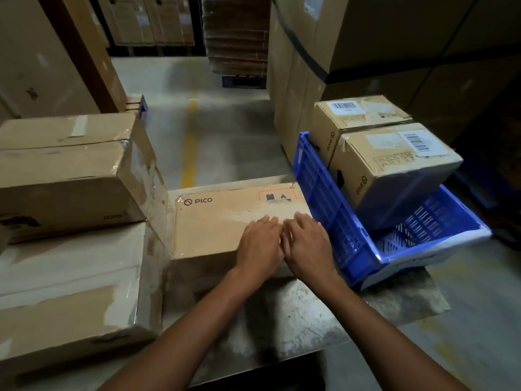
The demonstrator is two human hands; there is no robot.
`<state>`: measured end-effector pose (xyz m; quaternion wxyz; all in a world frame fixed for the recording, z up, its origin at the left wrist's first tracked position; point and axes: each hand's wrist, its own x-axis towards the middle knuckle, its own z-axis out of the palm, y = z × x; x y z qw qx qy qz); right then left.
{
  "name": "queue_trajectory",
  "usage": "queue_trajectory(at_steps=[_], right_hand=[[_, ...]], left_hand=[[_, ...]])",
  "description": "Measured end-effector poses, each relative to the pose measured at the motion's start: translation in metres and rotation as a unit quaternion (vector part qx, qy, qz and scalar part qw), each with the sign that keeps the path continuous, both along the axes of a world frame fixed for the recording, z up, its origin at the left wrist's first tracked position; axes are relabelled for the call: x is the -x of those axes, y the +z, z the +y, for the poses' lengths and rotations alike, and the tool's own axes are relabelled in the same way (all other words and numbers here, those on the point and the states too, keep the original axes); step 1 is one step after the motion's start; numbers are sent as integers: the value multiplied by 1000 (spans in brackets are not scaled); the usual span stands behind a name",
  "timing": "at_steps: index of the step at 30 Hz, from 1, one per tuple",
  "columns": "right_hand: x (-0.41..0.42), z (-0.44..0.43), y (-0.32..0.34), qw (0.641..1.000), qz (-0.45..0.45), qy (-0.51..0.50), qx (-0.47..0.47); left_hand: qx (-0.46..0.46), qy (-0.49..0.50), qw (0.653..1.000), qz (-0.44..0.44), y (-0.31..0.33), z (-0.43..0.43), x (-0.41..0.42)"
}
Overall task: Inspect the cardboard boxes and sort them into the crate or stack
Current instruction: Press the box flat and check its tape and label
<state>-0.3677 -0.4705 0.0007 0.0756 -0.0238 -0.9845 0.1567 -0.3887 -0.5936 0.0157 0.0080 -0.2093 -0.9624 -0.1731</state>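
Status: mid-sort, one box in hand.

- Middle box (220, 224), the one with the PICO print on its lid, lies flat on the table (267, 320) in front of me. It sits between the stack on my left and the crate on my right. It isn't sorted yet.
- Left hand (260, 244) and right hand (307, 244) both lie flat on the right half of its lid, side by side, fingers straight. I'm gripping nothing, just palms and fingers on the taped seam. Reads as the inspection step: feeling the tape and lid.
- Crate (318, 187): blue, slatted, at the right edge of the table, sitting tilted. It holds two boxes. The far box (358, 114) is at the back. The near box (394, 165) is in front of it and touching it, leaning and not sitting flat. Part of the crate floor shows bare at the near end, so I judge there's room for more.
- Stack (84, 235) on the left: a top box (67, 170) on a bottom box (70, 292), both heavily taped. The top one is turned with its print upside down.

So four boxes look placed, two each way, and one is under my hands. I see no other small unsorted boxes on the table. The big cartons (366, 38) behind the crate look like warehouse stock, not my job.

Left to do: finish checking this box, decide crate or stack, move it. The lid shows scuffed tape, and I can't tell from here whether that counts as damage. The sides and bottom are unchecked as far as I can see.
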Motion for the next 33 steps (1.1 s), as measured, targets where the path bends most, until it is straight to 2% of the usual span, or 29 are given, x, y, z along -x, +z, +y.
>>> queue_trajectory(at_steps=[3, 6, 9, 13, 16, 19, 21, 23, 25, 27, 29, 33], right_hand=[[14, 2, 14, 1000, 15, -6, -21], [30, 0, 25, 1000, 13, 19, 13], [50, -3, 24, 999, 8, 37, 26], [60, -7, 12, 992, -18, 85, -90], [65, -5, 13, 990, -4, 79, -120], [64, -2, 11, 997, 13, 30, -70], [56, -1, 7, 1000, -7, -22, -3], [48, 1, 2, 995, -60, -67, 44], [37, 3, -4, 992, -69, -79, 63], [25, 6, -7, 993, -18, -75, 88], [19, 10, -8, 989, 33, -68, 130], [25, 13, -3, 978, 67, -71, 187]], left_hand=[[-10, 5, 1000, 26, 6, -1, 13], [-1, 28, 998, 49, 6, -1, 33], [-4, 45, 998, 35, 6, -4, 51], [-2, 19, 999, 29, -1, -10, 59], [-25, 2, 999, 23, -5, -18, 59], [-21, -8, 1000, 0, -7, -29, 53], [13, 64, 998, 13, -9, -43, 50], [25, 184, 981, 50, -9, -65, 49], [-33, 290, 955, 45, -6, -92, 49], [-114, 347, 931, 6, -2, -110, 49], [-157, 353, 922, 0, 1, -113, 48], [-240, 323, 913, 67, 4, -113, 48]])
